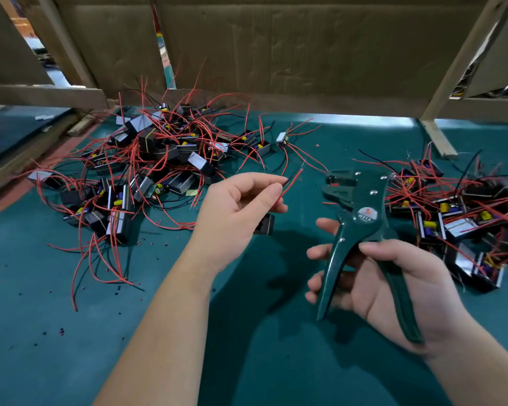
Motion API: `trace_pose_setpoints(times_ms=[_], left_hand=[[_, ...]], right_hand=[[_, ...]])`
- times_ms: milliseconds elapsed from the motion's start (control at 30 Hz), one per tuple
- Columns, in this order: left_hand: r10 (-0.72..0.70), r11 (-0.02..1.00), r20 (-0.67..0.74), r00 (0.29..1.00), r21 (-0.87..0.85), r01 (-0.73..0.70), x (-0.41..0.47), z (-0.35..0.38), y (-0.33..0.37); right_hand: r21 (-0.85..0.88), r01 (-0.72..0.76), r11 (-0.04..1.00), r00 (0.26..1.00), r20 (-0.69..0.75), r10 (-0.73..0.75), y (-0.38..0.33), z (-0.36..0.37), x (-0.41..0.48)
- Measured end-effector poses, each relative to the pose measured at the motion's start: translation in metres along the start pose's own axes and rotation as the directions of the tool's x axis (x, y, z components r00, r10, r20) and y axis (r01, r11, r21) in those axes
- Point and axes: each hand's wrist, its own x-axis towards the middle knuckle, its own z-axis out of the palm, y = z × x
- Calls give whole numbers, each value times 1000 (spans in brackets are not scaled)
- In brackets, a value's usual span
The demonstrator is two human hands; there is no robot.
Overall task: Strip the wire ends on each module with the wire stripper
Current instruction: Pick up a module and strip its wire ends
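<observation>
My left hand [238,212] pinches a red and a black wire [294,177] between thumb and forefinger, their ends pointing up and right. A black module [265,224] hangs partly hidden behind that hand. My right hand [393,285] grips the handles of a dark green wire stripper [361,218], held upright with its jaws [336,184] facing left. A small gap separates the jaws from the wire ends.
A large heap of modules [147,168] with red and black wires lies at the back left of the green mat [71,332]. A second heap [464,218] lies at the right. Small bits of insulation dot the mat. A cardboard and wood wall [305,54] stands behind.
</observation>
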Motion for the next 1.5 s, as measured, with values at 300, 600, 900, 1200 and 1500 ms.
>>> trace_pose_setpoints(times_ms=[300, 600, 900, 1200, 1500], left_hand=[[-42, 999, 16, 999, -12, 42, -2, 9, -2], [100, 989, 49, 994, 105, -105, -2, 6, 1], [303, 900, 58, 951, 309, -306, -1, 3, -2], [373, 829, 89, 924, 415, -374, 0, 4, -6], [396, 798, 74, 915, 465, -383, -1, 5, -3]], right_hand=[[21, -132, 991, 986, 105, 129, 1, 8, -2], [-69, -109, 992, 973, 198, 121, 0, 8, -7], [-152, -60, 987, 989, 124, 79, 6, 9, -5], [-182, -52, 982, 994, 83, 68, 7, 10, -4], [-192, -49, 980, 995, 72, 64, 8, 9, -5]])
